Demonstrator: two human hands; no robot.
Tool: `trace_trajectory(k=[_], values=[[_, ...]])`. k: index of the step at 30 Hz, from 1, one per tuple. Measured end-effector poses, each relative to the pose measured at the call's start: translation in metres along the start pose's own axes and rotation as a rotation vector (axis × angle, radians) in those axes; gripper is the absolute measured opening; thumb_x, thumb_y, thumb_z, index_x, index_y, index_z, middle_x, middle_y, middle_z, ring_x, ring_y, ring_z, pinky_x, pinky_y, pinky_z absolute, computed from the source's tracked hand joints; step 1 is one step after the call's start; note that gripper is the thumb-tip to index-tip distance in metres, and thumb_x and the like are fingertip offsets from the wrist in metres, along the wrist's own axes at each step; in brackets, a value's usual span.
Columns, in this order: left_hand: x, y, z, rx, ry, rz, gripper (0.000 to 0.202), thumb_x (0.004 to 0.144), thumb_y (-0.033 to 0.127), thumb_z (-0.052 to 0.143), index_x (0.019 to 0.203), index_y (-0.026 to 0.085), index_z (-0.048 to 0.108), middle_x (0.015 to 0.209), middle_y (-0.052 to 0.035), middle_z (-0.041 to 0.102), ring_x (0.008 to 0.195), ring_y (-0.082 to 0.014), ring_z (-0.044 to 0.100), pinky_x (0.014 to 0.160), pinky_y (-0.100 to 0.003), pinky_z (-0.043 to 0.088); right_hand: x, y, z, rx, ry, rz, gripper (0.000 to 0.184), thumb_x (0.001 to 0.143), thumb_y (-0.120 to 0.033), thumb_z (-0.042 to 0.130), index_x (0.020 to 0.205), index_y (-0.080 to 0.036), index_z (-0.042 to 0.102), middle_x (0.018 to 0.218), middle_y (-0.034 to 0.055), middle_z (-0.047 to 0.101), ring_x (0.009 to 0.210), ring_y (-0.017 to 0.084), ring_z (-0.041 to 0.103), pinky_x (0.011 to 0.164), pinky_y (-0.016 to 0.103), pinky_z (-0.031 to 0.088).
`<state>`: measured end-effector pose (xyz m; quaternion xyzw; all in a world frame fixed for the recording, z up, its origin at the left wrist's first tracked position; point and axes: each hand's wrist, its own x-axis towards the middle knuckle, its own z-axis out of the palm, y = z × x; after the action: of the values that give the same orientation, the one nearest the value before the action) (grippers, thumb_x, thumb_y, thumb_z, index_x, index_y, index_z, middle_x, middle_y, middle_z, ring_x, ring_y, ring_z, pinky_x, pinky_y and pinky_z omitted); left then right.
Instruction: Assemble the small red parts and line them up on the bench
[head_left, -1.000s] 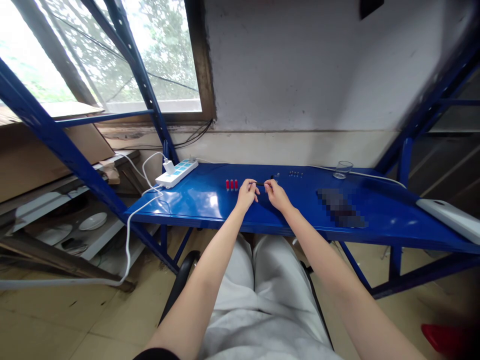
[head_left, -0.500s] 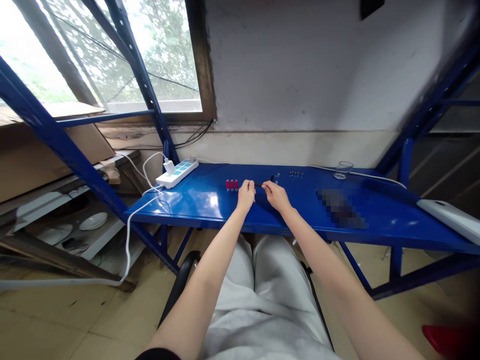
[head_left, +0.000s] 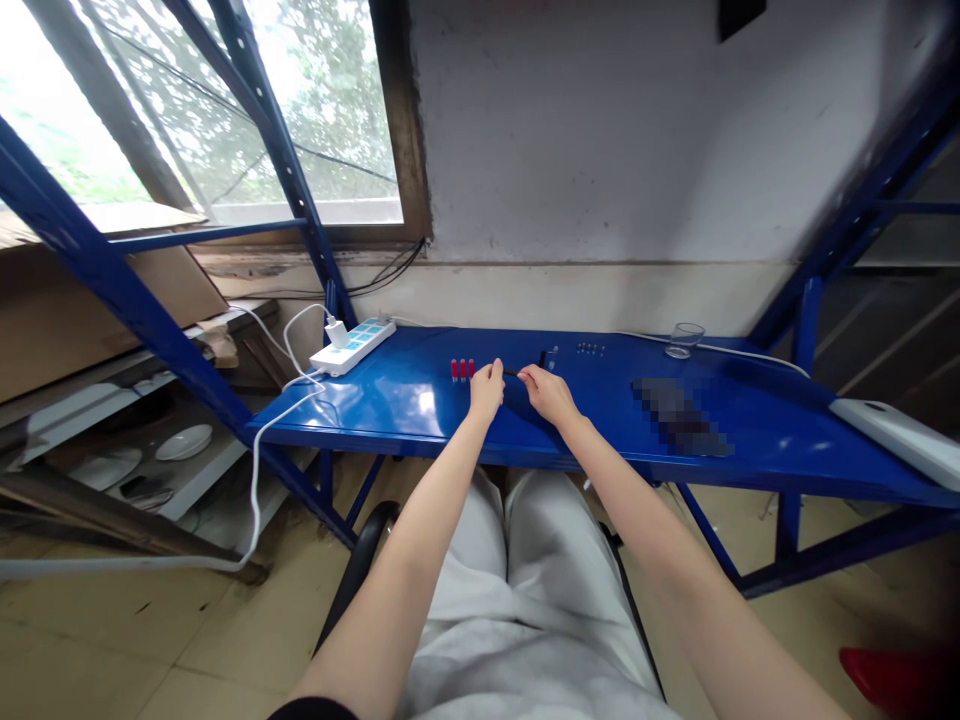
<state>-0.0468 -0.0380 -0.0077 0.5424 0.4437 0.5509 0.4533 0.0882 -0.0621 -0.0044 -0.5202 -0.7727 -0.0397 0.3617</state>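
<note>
Black and slender, a straight rod [head_left: 511,373] bridged the closed left hand [head_left: 487,390], which gripped one end, and the right hand [head_left: 550,393], whose fingertips pinched the other, over a glossy blue table [head_left: 390,410]; its finer detail was too small to tell. Compared with one second earlier, the left hand's loosely spread fingers had curled in, and both hands had shifted slightly leftward, the left now near three red cylinders [head_left: 463,370]. Bare, smooth tabletop lay between the hands and the straight front edge.
</note>
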Motion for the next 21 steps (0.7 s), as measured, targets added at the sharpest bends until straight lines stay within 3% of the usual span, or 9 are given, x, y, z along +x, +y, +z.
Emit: trace_trajectory(k=[12,17,21], values=[[0.001,-0.001,0.000,-0.081,0.008,0.022,0.036,0.083,0.046,0.042,0.061,0.017,0.040,0.044,0.0070,0.035,0.031,-0.0032,0.033,0.033,-0.017,0.025,0.000,0.002,0.002,0.003,0.001,-0.012,0.032,0.091,-0.036,0.027,0.094,-0.019,0.054,0.090,0.0087,0.062,0.069,0.018,0.058,0.055,0.026,0.035],[0.001,-0.002,0.001,-0.056,-0.078,0.137,0.024,0.085,0.037,0.042,0.074,0.016,0.049,0.055,0.0049,0.048,0.033,-0.0023,0.040,0.035,-0.016,0.029,-0.002,0.008,0.000,0.060,0.032,0.054,0.026,0.088,-0.036,0.034,0.103,-0.021,0.050,0.091,0.0064,0.063,0.067,0.018,0.057,0.055,0.025,0.035],[0.002,-0.001,0.002,-0.092,-0.130,0.123,0.017,0.085,0.029,0.044,0.089,0.015,0.052,0.065,0.0013,0.057,0.034,-0.0033,0.045,0.037,-0.017,0.032,-0.003,0.009,-0.002,0.076,0.020,0.067,0.030,0.087,-0.041,0.035,0.103,-0.020,0.050,0.087,0.0067,0.062,0.064,0.017,0.056,0.054,0.025,0.034]])
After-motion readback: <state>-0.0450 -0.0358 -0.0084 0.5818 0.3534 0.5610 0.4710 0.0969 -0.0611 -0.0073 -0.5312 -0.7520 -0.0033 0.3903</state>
